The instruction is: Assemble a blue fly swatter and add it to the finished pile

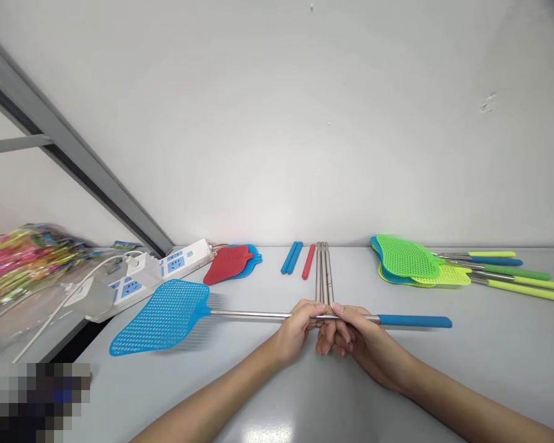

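Both my hands grip the steel shaft of a blue fly swatter point(277, 315), which lies level across the white table point(498, 363). My left hand point(298, 331) holds the shaft left of centre, and my right hand point(357, 332) closes on it just beside the left, near the blue handle grip point(414, 321). The swatter's blue mesh head point(159, 317) rests on the table at the left. Just beyond my fingers stand the ends of several loose steel rods point(324, 274), and their near ends are hidden behind my hands.
Beyond the rods lie two blue grips point(292, 257) and a red grip point(308, 261). Red and blue swatter heads point(226, 264) sit back left, green and yellow swatters point(406, 258) back right. A white power strip point(184, 258) and colourful plastic packets point(23, 264) lie left, against a white wall point(277, 111).
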The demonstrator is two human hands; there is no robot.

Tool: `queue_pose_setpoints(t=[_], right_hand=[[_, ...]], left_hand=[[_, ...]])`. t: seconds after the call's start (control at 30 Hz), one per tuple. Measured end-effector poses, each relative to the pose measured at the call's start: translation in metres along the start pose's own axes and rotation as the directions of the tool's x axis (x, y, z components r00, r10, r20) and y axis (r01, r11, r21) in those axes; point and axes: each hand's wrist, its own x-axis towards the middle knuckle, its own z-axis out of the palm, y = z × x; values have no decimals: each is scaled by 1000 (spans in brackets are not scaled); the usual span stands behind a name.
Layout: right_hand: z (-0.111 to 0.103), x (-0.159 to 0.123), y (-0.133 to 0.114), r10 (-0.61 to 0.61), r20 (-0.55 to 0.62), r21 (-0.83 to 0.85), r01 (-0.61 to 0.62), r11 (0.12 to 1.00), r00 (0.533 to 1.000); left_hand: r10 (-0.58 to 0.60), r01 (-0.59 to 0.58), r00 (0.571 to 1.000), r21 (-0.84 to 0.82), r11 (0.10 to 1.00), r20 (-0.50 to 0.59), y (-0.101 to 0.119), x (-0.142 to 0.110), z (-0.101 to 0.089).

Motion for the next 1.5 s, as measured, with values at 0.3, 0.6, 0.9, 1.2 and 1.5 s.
queue_pose_setpoints(t=[0.3, 0.6, 0.9, 1.2, 1.5], right_hand=[[-1, 0, -3, 19, 6, 50, -19, 999, 1000], [-6, 3, 3, 22, 19, 29, -23, 999, 1000], [-4, 3, 4, 6, 25, 19, -6, 1000, 1000], [-6, 4, 5, 10, 11, -11, -10, 1000, 1000], [-6, 2, 3, -2, 20, -1, 2, 1000, 1000]], left_hand=[[-10, 11, 1000, 80, 997, -10, 3, -1, 2], [-17, 17, 1000, 78, 997, 7, 7, 0, 5], [1, -1, 1000, 70, 998, -1, 7, 1, 6], [-7, 7, 1000, 160, 987, -1, 8, 0, 7], [2, -1, 1000, 154, 988, -7, 5, 1, 7]])
